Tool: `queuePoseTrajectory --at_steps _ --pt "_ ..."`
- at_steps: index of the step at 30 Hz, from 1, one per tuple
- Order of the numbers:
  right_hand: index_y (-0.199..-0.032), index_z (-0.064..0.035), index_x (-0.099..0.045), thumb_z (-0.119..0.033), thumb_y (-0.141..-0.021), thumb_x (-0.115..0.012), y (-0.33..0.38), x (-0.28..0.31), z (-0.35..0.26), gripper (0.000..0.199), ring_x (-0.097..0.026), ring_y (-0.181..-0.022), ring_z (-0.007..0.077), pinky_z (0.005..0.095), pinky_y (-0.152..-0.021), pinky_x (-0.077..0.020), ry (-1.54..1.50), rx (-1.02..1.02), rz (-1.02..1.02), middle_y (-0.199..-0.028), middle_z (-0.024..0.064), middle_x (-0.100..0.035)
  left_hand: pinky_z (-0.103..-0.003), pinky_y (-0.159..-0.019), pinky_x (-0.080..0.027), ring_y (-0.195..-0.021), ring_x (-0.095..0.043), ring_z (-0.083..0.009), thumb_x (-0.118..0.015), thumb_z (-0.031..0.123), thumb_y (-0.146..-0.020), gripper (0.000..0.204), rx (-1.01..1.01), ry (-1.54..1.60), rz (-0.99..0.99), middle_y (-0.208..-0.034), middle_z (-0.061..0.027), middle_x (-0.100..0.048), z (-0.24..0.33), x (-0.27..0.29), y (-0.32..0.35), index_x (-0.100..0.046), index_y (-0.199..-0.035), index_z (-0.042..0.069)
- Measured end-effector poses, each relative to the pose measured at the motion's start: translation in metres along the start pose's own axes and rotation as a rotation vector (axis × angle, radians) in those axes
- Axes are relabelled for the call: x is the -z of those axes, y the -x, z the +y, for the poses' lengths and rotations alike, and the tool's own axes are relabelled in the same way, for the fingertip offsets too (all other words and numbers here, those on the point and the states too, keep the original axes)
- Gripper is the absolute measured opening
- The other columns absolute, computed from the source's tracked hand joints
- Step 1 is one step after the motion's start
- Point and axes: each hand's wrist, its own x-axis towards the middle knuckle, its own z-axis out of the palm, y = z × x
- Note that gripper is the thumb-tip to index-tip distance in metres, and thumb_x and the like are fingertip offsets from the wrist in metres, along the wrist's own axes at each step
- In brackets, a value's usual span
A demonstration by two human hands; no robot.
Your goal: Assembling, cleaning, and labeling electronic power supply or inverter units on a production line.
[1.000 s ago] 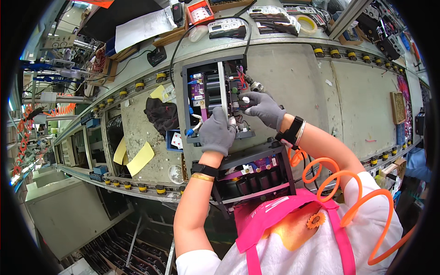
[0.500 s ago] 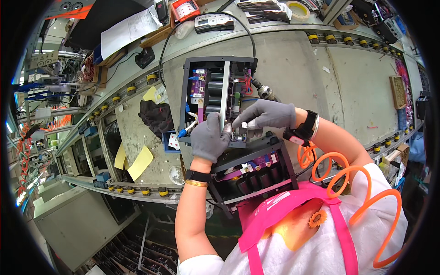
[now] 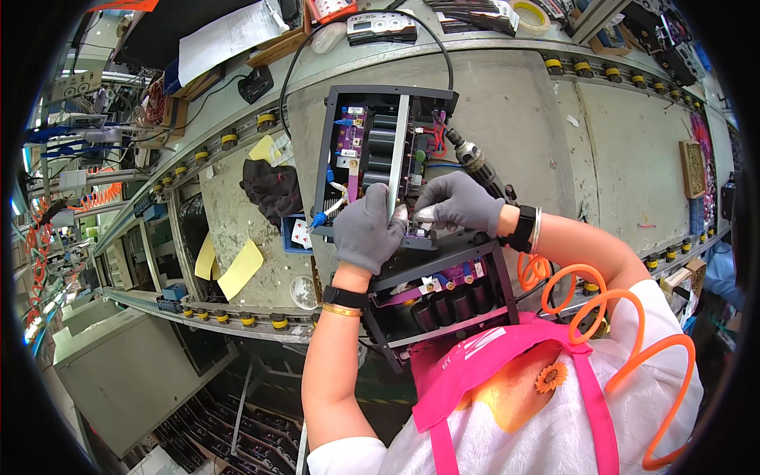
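Note:
An open black metal case (image 3: 323, 170) with dark cylindrical capacitors, purple boards and a light metal bar (image 3: 400, 142) across it lies in front of me. My left hand (image 3: 368, 229), in a grey glove, is closed at the bar's near end, its thumb and fingers on either side. My gloved right hand (image 3: 459, 204) is pinched over the case's near right corner, beside the circuit board there. A pale spot shows at its fingertips, but what they hold is hidden. A second open case (image 3: 443, 336) stands tilted between my arms and the pink apron.
A power screwdriver (image 3: 479, 165) lies right of the case, by its wires. A black cloth (image 3: 271, 190), a blue tray (image 3: 294, 234) and yellow paper (image 3: 241, 269) lie to the left. An orange coiled hose (image 3: 629, 356) hangs over my right side. Rollers line the bench edges.
My right hand has drawn slightly nearer to me, its fingertips still beside my left hand, and more of the screwdriver shows. The whole view has shifted a little; my left hand stays at the bar.

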Motion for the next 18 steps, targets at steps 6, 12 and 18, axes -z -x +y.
queuePoseTrajectory --at_steps 6,12,18 --pt "-0.084 -0.0046 -0.067 -0.014 -0.078 -0.071 -0.006 -0.003 0.002 0.011 -0.052 -0.053 0.0044 0.0196 -0.047 -0.0426 0.111 0.03 0.048 -0.066 -0.0008 -0.06 -0.04 -0.048 -0.043 -0.056 -0.058 -0.0298 -0.066 0.026 -0.076 0.032 0.017 0.01 -0.008 -0.061 -0.0098 -0.055 0.001 0.0 0.0 -0.047 -0.094 0.009" --pt "-0.085 -0.0047 -0.067 -0.014 -0.078 -0.071 -0.009 -0.001 0.003 0.012 -0.051 -0.053 0.0041 0.019 -0.048 -0.0425 -0.003 -0.004 0.005 -0.066 -0.0009 -0.06 -0.04 -0.049 -0.043 -0.057 -0.058 -0.0293 -0.067 0.023 -0.075 0.031 0.031 0.017 -0.013 -0.061 -0.0086 -0.055 0.001 -0.001 0.0 -0.048 -0.095 0.009" --pt "-0.084 -0.0043 -0.066 -0.012 -0.078 -0.071 -0.018 0.004 0.005 0.011 -0.051 -0.053 0.005 0.02 -0.048 -0.0417 0.047 0.065 -0.103 -0.066 -0.0013 -0.059 -0.039 -0.051 -0.043 -0.058 -0.058 -0.0289 -0.068 0.02 -0.072 0.033 0.033 0.02 -0.012 -0.063 -0.0076 -0.056 0.001 -0.001 0.0 -0.049 -0.097 0.009"
